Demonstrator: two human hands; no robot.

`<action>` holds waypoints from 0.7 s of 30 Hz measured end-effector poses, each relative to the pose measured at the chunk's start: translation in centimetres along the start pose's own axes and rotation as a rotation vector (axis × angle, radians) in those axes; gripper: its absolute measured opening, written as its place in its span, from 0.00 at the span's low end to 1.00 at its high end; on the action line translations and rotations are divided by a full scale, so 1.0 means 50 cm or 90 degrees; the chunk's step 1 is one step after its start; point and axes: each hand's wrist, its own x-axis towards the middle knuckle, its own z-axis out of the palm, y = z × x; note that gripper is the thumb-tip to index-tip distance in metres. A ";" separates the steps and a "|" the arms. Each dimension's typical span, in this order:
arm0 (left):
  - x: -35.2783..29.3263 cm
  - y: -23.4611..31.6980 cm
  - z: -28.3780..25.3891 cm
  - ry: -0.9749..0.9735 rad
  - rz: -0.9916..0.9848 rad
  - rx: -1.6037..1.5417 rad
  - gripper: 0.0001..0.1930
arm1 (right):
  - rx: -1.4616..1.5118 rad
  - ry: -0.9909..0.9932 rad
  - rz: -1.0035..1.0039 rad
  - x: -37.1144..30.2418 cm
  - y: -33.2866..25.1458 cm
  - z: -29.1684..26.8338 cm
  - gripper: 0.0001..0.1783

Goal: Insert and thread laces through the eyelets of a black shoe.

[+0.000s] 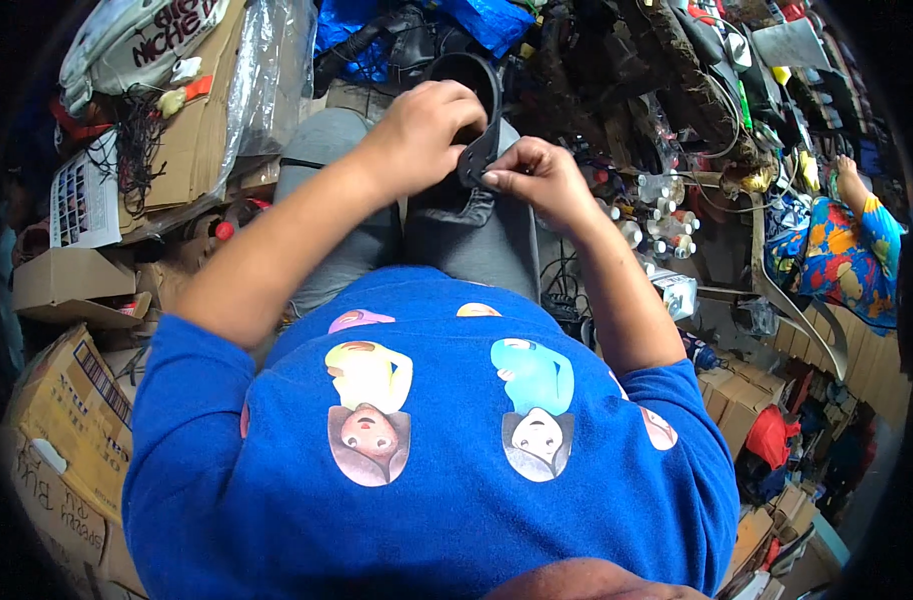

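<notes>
Over my lap I have a black shoe, its curved rim turned away from me and a row of small eyelets along the near edge. My left hand is closed around its left side, with the fingers curled over into the opening and partly hidden. On the right, my right hand pinches thumb against forefinger at the eyelet edge. Whether a lace or other thin thing is between those fingertips is too small to tell. Grey trousers cover my legs beneath the shoe.
Cardboard and clear plastic stand at the far left, above an open carton. Small clear bottles cluster on the right. Another person's arm and colourful clothing show at the far right. Blue plastic lies beyond the shoe.
</notes>
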 end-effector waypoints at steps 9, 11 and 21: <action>-0.058 0.029 -0.020 -0.147 -0.166 0.182 0.07 | -0.233 0.071 -0.220 0.007 -0.030 0.040 0.48; -0.059 0.030 -0.014 -0.183 -0.189 0.199 0.06 | -0.369 0.109 -0.246 0.012 -0.029 0.047 0.47; -0.055 0.009 -0.012 -0.256 -0.210 0.145 0.05 | -0.436 0.104 -0.231 0.027 -0.003 0.053 0.44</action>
